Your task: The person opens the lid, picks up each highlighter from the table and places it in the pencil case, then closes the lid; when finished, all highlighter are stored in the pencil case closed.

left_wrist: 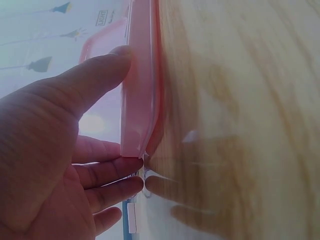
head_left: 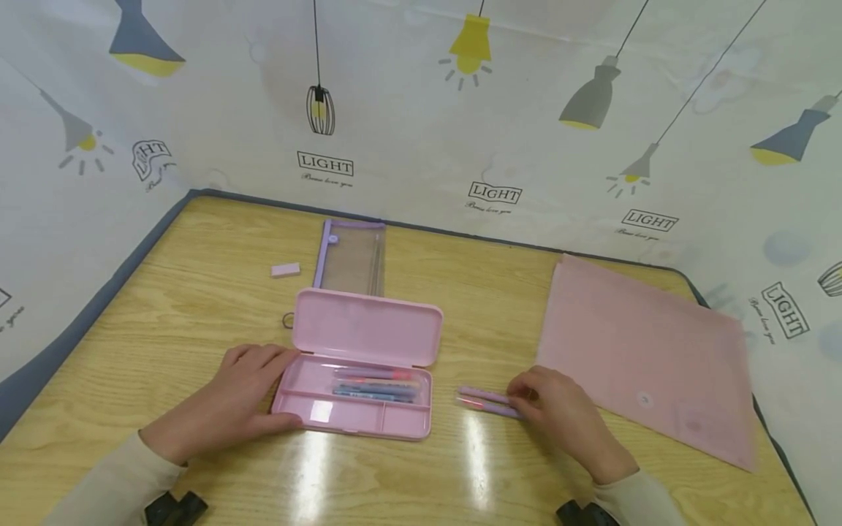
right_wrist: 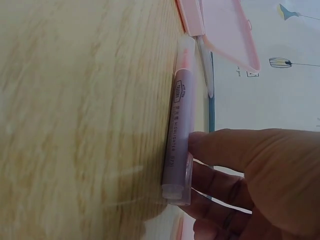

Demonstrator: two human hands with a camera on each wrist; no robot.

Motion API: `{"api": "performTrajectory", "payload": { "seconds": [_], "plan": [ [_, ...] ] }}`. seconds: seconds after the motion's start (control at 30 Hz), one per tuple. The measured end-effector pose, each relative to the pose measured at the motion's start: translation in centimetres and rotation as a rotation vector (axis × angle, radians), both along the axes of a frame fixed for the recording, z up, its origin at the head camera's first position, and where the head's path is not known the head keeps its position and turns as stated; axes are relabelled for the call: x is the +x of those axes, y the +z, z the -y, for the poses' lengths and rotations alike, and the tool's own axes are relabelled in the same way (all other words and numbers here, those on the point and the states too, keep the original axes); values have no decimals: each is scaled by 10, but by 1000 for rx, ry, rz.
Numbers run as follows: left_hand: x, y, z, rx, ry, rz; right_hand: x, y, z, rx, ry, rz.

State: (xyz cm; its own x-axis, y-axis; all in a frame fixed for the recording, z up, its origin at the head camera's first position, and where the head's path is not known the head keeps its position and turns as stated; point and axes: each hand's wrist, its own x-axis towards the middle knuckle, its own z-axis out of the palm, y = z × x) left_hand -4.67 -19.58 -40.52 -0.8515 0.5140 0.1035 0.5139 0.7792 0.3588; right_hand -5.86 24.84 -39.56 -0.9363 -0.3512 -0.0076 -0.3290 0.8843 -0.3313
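Observation:
An open pink pencil case [head_left: 360,358] lies mid-table with several pens [head_left: 375,386] in its tray. My left hand [head_left: 246,380] rests against the case's left end [left_wrist: 137,100], thumb and fingers on its edge. To the right of the case lie two purple highlighters [head_left: 483,401] on the wood. My right hand [head_left: 559,409] touches their right ends; the right wrist view shows the fingers closing round one highlighter [right_wrist: 177,130].
A clear purple-edged pouch [head_left: 351,256] lies behind the case, a small pink eraser [head_left: 285,270] to its left. A pink folder [head_left: 647,351] covers the table's right side. A patterned cloth wall [head_left: 421,109] surrounds the wooden table [head_left: 197,292].

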Motion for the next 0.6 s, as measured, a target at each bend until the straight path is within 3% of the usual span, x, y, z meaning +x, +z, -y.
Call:
{"api": "performTrajectory", "payload": {
  "seconds": [0.6],
  "plan": [
    [1, -1, 1, 10, -9, -13, 0, 5, 0, -9, -1, -4]
  ]
}}
